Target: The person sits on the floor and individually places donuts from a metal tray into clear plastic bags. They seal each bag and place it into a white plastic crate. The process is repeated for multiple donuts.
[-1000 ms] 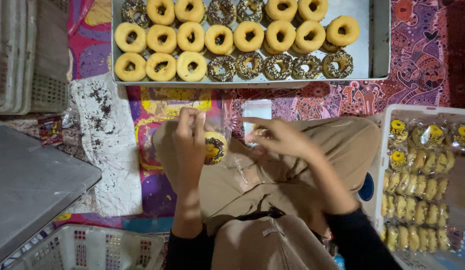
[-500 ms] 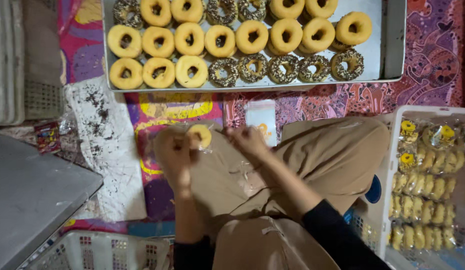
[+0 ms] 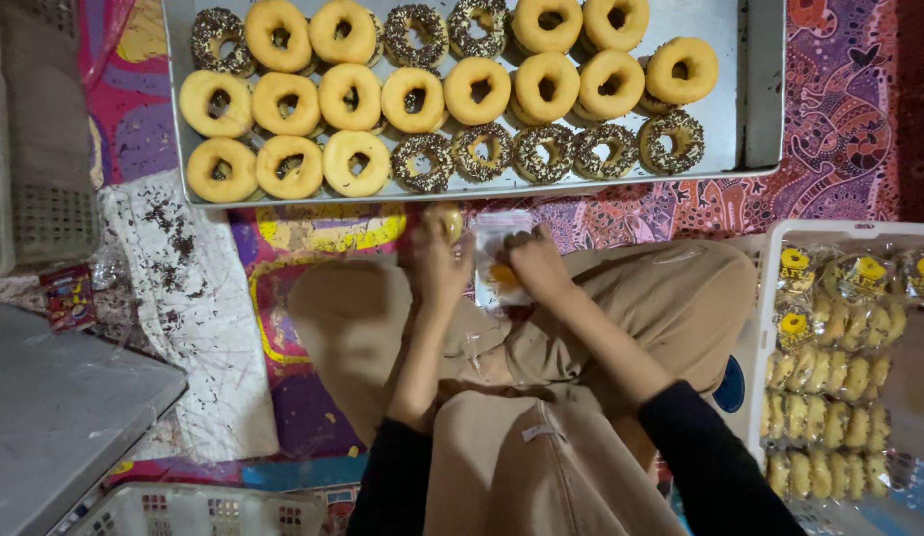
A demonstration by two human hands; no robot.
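I have a small clear plastic bag [image 3: 497, 260] pinched between both hands, just above my knees and just below the near edge of the metal tray [image 3: 750, 89]. My right hand [image 3: 537, 264] holds the bag's right side, fingers curled closed on the film, and something yellow shows through it low down. My left hand [image 3: 437, 260] is closed too, on the bag's left edge, with what looks like a yellow-glazed donut [image 3: 448, 220] partly hidden behind the fingers; I cannot tell whether it is already inside the bag.

Judging from how things lie, the bagging is partly done: the white crate [image 3: 780, 397] at my right holds rows of wrapped donuts [image 3: 829, 397], while the tray is mostly full, with yellow-glazed rings [image 3: 283, 99] and sprinkle-covered rings [image 3: 541, 154] unwrapped. Much seems left.

Further out, a white sheet [image 3: 199, 318] dusted with dark sprinkles lies on the patterned floor mat [image 3: 839, 149] at my left, a small red packet [image 3: 69, 296] beside it, a grey board [image 3: 55, 417] in the near left corner and a white basket [image 3: 204, 508] at the bottom edge.
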